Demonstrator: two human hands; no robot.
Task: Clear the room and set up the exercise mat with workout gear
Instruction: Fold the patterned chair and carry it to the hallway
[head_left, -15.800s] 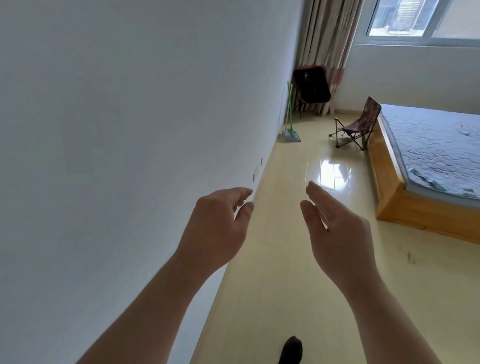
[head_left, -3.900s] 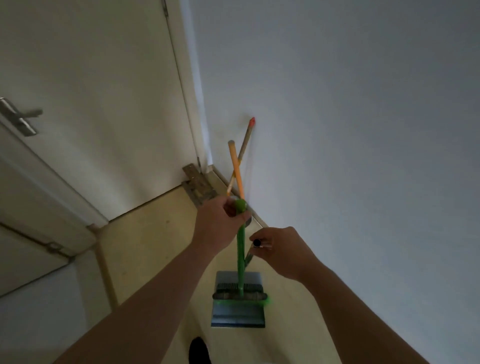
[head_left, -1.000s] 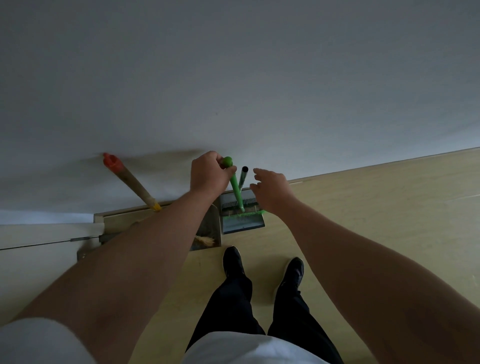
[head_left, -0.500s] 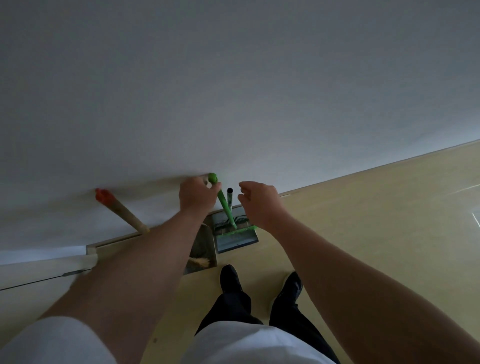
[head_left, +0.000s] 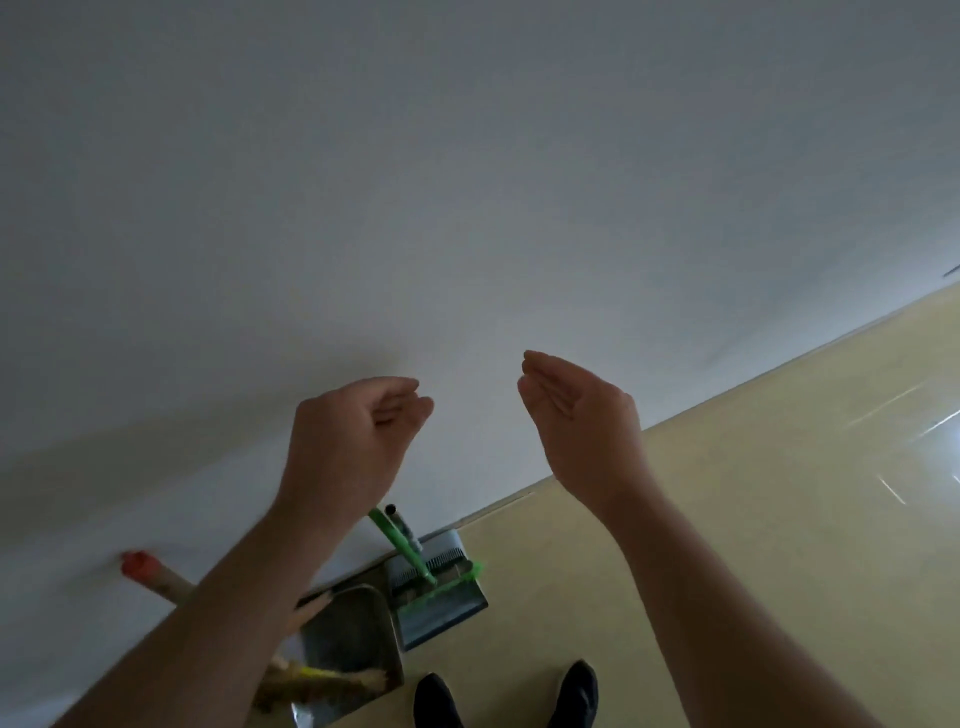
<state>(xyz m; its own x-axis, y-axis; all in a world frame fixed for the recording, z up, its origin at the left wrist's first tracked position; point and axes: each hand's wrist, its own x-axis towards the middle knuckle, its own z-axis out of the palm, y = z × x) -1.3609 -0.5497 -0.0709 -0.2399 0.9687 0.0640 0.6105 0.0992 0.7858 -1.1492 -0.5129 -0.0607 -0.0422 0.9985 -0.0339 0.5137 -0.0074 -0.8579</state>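
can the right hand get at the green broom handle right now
Probably yes: the right hand is open and empty, with nothing between it and the green broom handle leaning on the wall below; the left forearm hides only its top.

We get a dim, flat frame, low contrast. The wall (head_left: 467, 182) reads grey, darkest toward the top corners, lighter mid-frame. Light looks to come from the right: we see streaky glare on the glossy floor (head_left: 779, 519) at the right edge. A soft, wide shadow sits on the wall left of the left hand (head_left: 353, 441), edges diffuse. The right hand (head_left: 582, 421) is fairly sharp. The orange-tipped handle (head_left: 139, 564) and metal dustpan (head_left: 353, 639) bottom-left are smeared, detail gone. Wide-angle stretches everything toward the bottom corners. Colours muted overall, fine texture mushy.
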